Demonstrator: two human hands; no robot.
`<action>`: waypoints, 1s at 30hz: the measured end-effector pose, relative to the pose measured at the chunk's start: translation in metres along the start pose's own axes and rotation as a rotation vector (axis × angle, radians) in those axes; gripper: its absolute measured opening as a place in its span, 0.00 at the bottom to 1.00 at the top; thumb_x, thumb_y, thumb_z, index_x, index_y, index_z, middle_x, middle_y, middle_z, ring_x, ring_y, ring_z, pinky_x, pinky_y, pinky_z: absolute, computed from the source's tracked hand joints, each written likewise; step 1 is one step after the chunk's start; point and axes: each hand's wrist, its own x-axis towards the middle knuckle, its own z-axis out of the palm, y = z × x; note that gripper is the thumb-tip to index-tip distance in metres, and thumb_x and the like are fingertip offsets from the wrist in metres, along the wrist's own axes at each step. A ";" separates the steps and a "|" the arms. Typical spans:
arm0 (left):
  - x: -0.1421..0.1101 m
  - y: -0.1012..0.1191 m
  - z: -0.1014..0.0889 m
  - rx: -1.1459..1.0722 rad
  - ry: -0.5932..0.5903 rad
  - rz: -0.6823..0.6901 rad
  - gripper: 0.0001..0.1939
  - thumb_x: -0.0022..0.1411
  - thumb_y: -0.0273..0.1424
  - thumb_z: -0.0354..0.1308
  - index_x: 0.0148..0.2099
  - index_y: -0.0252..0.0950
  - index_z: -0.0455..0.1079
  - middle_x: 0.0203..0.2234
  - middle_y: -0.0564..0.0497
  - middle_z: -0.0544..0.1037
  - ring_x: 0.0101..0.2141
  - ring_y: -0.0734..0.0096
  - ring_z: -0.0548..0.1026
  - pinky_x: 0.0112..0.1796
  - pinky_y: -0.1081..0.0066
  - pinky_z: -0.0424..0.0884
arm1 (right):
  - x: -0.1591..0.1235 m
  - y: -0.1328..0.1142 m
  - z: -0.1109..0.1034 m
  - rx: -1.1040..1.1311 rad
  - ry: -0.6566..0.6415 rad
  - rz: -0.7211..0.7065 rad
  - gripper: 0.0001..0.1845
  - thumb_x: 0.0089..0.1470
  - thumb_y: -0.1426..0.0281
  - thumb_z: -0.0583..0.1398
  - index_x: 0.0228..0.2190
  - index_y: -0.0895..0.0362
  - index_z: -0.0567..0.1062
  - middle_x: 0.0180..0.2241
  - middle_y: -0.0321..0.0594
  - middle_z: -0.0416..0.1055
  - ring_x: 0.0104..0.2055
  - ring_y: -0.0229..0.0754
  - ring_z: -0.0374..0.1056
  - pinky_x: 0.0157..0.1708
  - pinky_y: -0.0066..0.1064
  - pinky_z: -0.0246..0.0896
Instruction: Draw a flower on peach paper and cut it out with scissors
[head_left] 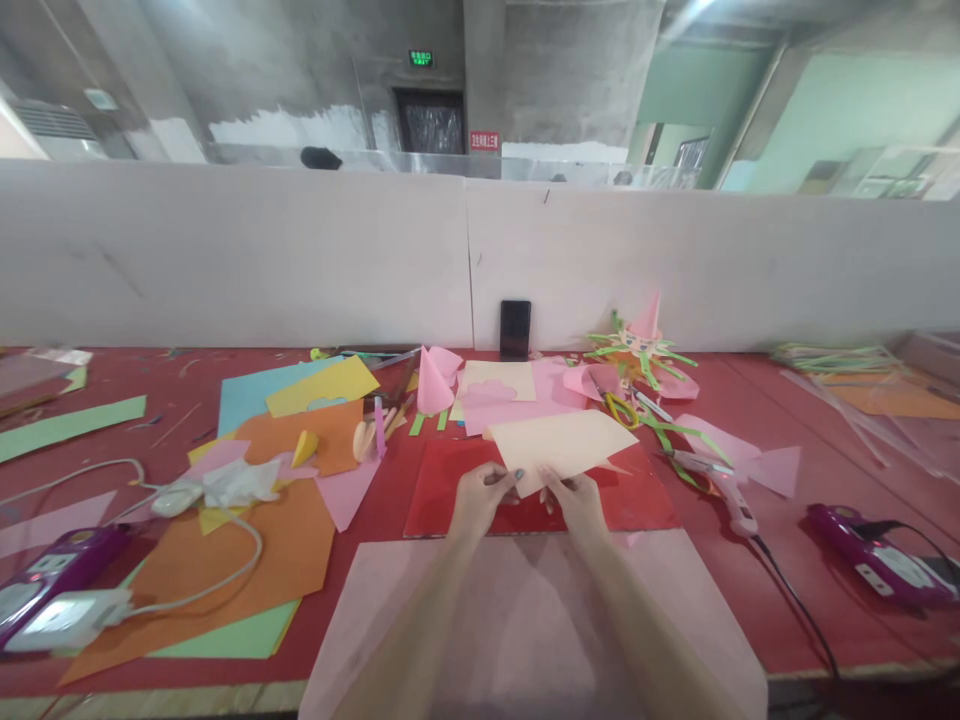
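A cream sheet of paper [566, 445] is held up over a shiny red board [442, 490]. My left hand [484, 492] pinches its lower left edge between thumb and finger. On the lower right edge, my right hand [576, 500] grips the same sheet, its fingers curled and partly hidden. Beyond the sheet lie pink paper [555, 390] and a cream piece with a cloud-like cutout [495, 380]. Yellow-handled scissors [621, 408] rest close to the sheet's far right side. A pink paper cone [433, 385] stands to the left.
A glue gun [731, 495] with a trailing cord lies at right, near a purple power strip [881, 560]. Coloured sheets [247, 550], a white cable and plugs [75, 615] spread over the left. A black phone [515, 330] leans on the white partition [337, 260]; a paper figure [641, 345] stands nearby.
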 end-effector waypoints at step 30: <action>-0.005 0.003 0.004 0.089 -0.174 0.026 0.18 0.43 0.45 0.61 0.20 0.35 0.65 0.13 0.54 0.72 0.17 0.73 0.70 0.24 0.72 0.69 | 0.002 0.006 -0.005 0.184 0.071 0.058 0.19 0.36 0.58 0.65 0.21 0.63 0.73 0.16 0.37 0.69 0.18 0.37 0.64 0.22 0.30 0.65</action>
